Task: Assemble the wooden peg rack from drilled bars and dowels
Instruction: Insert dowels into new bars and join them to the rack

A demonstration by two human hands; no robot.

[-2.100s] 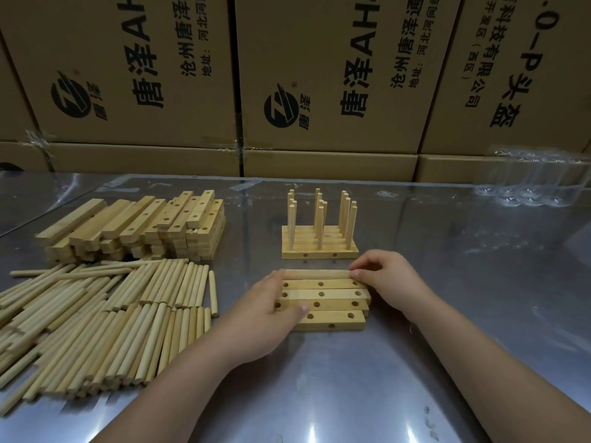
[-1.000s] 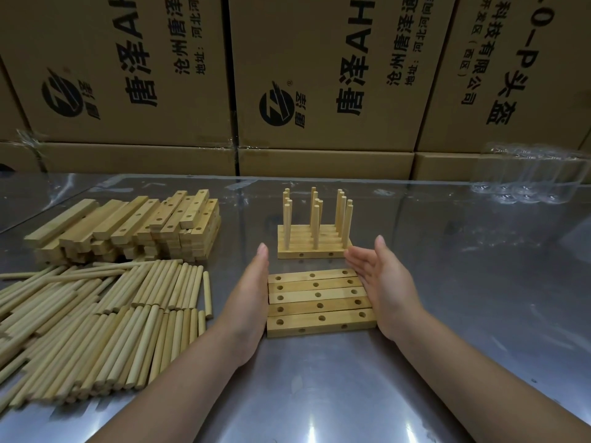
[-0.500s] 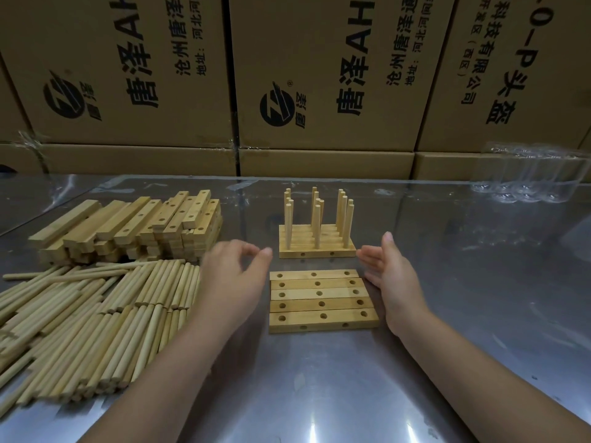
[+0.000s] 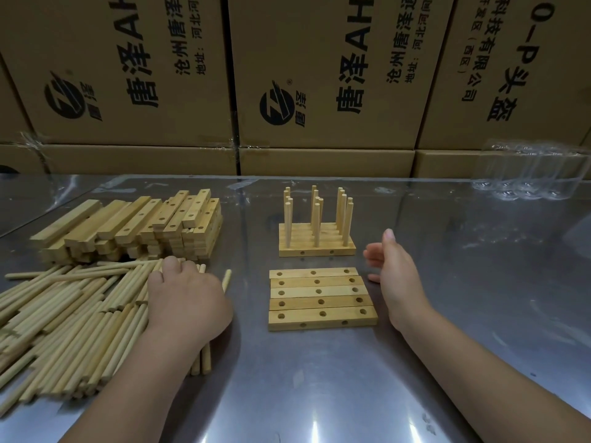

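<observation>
Five drilled bars (image 4: 321, 298) lie side by side flat on the table, holes up, forming a row in front of me. Behind them stands a finished peg rack (image 4: 316, 243) with several upright dowels. My left hand (image 4: 187, 302) lies on the right side of the loose dowel pile (image 4: 64, 318), and its fingers curl down over dowels at the pile's far right; one dowel tip (image 4: 227, 278) sticks out past the hand. My right hand (image 4: 395, 274) hovers just right of the bar row, fingers straight and thumb up, holding nothing.
A stack of spare drilled bars (image 4: 134, 228) sits at the back left, behind the dowels. Cardboard boxes (image 4: 319, 75) wall off the table's far edge. A clear plastic tray (image 4: 531, 174) rests at the back right. The steel tabletop (image 4: 319, 394) is shiny.
Both hands let go of the bar row after squaring it up. My left hand swung left onto the dowel pile and curled over dowels. My right hand stayed beside the bars.
</observation>
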